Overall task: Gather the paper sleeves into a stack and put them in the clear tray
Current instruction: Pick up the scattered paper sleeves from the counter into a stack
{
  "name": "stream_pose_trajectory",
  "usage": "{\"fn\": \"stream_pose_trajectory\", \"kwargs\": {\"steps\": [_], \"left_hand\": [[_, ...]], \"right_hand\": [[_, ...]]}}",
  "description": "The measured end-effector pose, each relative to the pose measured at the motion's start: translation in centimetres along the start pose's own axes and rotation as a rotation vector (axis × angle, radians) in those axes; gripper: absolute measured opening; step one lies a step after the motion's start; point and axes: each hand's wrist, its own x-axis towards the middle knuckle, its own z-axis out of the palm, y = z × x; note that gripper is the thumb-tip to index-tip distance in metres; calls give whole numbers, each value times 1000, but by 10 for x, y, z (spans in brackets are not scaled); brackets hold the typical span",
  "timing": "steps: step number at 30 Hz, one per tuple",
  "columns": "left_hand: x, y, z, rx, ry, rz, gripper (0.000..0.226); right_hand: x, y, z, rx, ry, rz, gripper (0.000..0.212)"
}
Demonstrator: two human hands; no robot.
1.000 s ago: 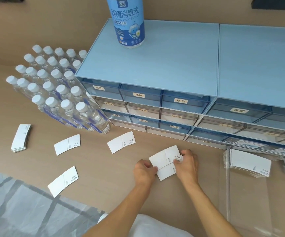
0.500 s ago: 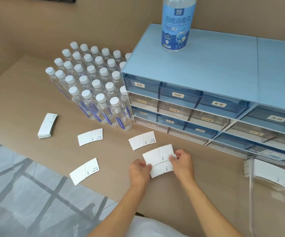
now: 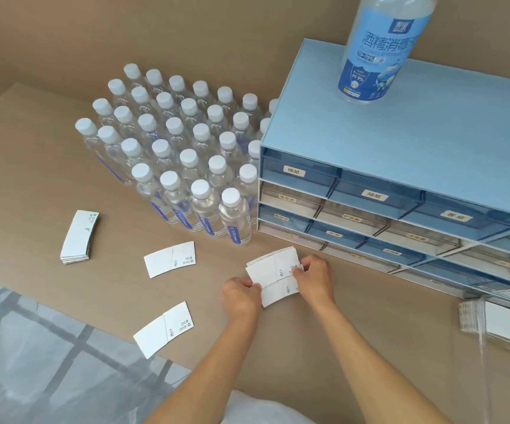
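Both hands, left hand (image 3: 241,293) and right hand (image 3: 314,278), pinch a few white curved paper sleeves (image 3: 275,278) at frame centre, fingers closed on opposite ends, probably squaring them; the clear plastic tray (image 3: 473,316) waits lower right.

Left grip (image 3: 241,293) and right grip (image 3: 313,278) both pinched closed, forearms converging.
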Motion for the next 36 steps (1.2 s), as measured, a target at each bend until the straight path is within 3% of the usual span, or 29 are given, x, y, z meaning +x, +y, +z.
{"fn": "stream_pose_trajectory", "kwargs": {"steps": [11,20,30,36], "left_hand": [[19,7,-6,-176,-68,-179,15],[23,4,-16,-159,-94,-100,17],[29,-5,-31,-158,-162,-7,11],[18,-13,-43,-239,-146,24,15]], "right_hand": [[10,-16,18,-86,16,6,6],[5,-13,20,-80,-28,4,42],[-11,-11,25,45,-10,32,15],[-20,-8,25,49,-46,-7,14]]}}
